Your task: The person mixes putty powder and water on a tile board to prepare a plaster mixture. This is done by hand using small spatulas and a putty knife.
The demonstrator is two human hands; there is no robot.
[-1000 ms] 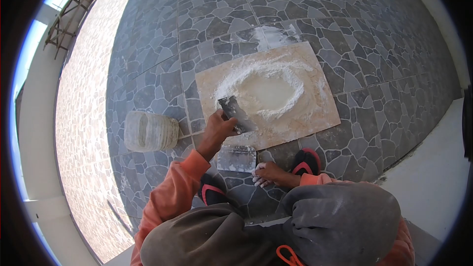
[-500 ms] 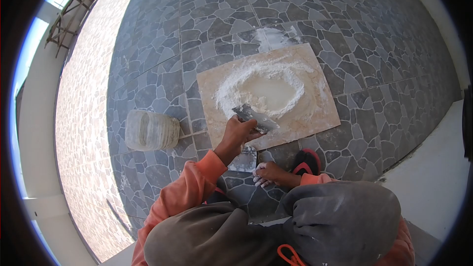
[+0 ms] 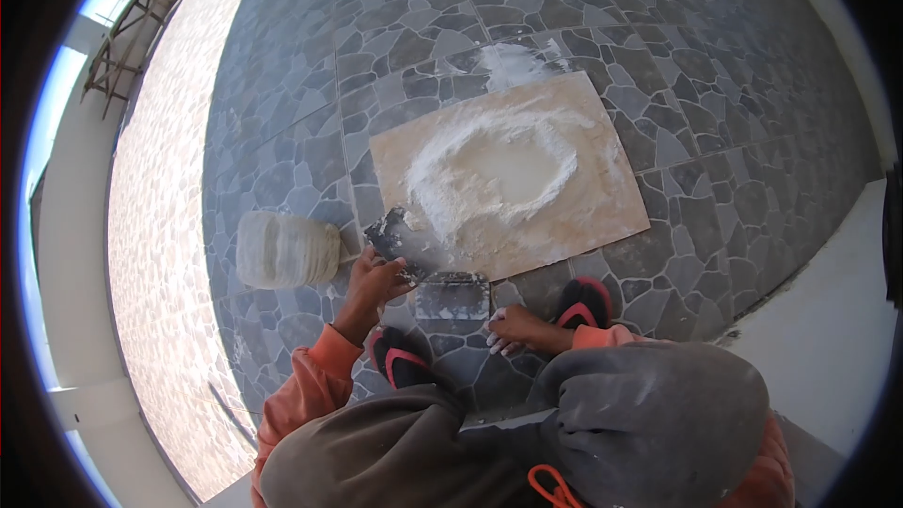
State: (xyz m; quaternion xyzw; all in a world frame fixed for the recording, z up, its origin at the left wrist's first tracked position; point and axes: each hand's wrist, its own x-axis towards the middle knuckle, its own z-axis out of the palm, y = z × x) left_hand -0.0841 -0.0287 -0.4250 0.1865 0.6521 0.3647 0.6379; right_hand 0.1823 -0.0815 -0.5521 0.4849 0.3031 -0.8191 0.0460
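Note:
My left hand (image 3: 374, 287) is closed on a dark, flat scraper (image 3: 388, 233) crusted with pale paste. It holds the scraper over the near left corner of a tan board (image 3: 616, 198). A ring of white powder (image 3: 442, 183) lies on this board, with a pool of milky liquid (image 3: 517, 169) in its middle. On the floor, a second dark flat plate (image 3: 453, 299) with white smears lies by the board's near edge. Just right of that plate, my right hand (image 3: 522, 327) hangs loosely, whitened fingers apart and holding nothing.
Left of the board stands a clear plastic tub (image 3: 287, 249) with whitish residue. White spill (image 3: 515, 66) marks the stone-patterned floor (image 3: 282, 150) beyond the board. My feet in sandals (image 3: 583, 303) are near the board. A white wall edge (image 3: 809, 310) is at right.
My left hand has moved left and slightly down with the scraper, from the board's near edge to its near left corner. My right hand has stayed in place.

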